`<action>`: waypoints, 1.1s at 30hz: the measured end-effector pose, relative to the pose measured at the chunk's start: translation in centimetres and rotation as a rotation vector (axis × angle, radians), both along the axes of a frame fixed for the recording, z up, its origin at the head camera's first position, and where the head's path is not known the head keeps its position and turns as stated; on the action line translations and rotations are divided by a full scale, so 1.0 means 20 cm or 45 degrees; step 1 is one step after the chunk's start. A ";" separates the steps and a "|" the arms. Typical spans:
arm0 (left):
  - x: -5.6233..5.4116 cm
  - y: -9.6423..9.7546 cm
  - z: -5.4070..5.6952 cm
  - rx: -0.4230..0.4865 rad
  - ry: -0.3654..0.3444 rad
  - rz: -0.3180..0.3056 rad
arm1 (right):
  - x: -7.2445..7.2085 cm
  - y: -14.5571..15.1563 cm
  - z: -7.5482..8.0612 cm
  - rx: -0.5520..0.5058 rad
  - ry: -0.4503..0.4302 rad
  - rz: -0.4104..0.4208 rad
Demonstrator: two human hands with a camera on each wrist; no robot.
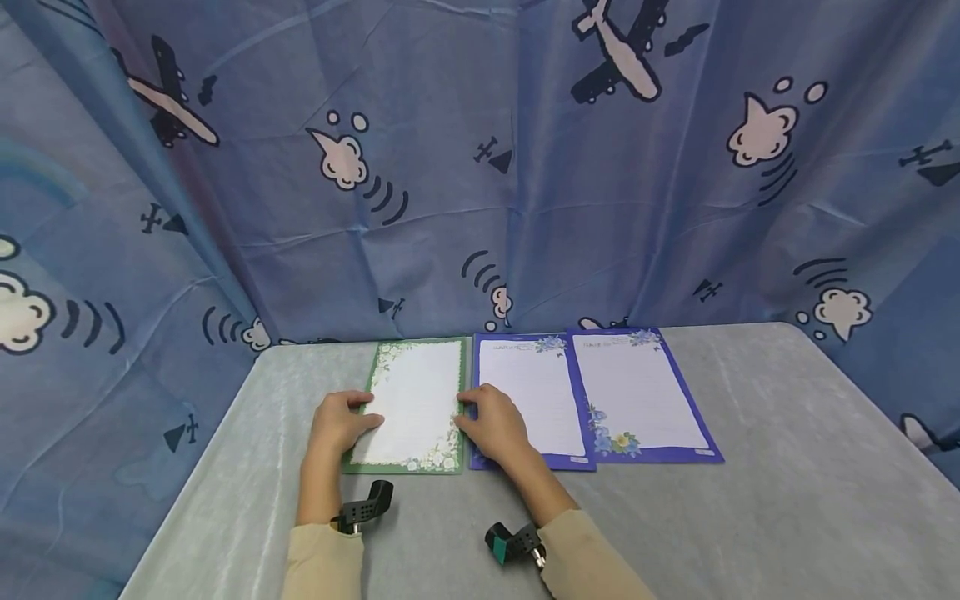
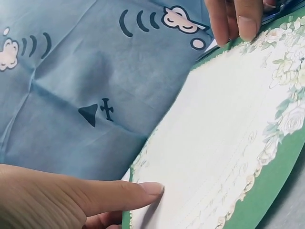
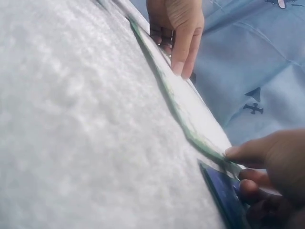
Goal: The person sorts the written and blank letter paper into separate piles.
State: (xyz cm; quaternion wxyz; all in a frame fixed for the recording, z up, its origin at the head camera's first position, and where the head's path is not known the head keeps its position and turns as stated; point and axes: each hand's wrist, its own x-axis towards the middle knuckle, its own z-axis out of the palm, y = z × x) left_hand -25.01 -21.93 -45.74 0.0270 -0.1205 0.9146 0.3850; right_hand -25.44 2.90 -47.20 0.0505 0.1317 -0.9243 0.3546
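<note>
A sheet of letter paper with a green floral border (image 1: 416,400) lies before me on the left of a row. My left hand (image 1: 339,423) grips its left edge; in the left wrist view the thumb (image 2: 147,188) lies on the white face while the fingers go behind the edge. My right hand (image 1: 497,423) pinches the right edge, the thumb (image 3: 238,151) on top and the fingers curled by the rim. Under the right hand's palm side is a purple-bordered sheet (image 1: 531,400), its left edge partly hidden by that hand.
A second purple-bordered sheet (image 1: 643,396) with blue flowers slightly overlaps the middle one at the right. All lie on a grey cloth-covered table (image 1: 780,500). A blue curtain (image 1: 450,183) printed with planes and clouds hangs behind the table's far edge.
</note>
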 end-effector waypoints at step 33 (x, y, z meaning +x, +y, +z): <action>-0.04 0.38 0.08 0.110 0.394 -0.181 | 0.01 0.56 0.09 -0.100 0.114 -0.209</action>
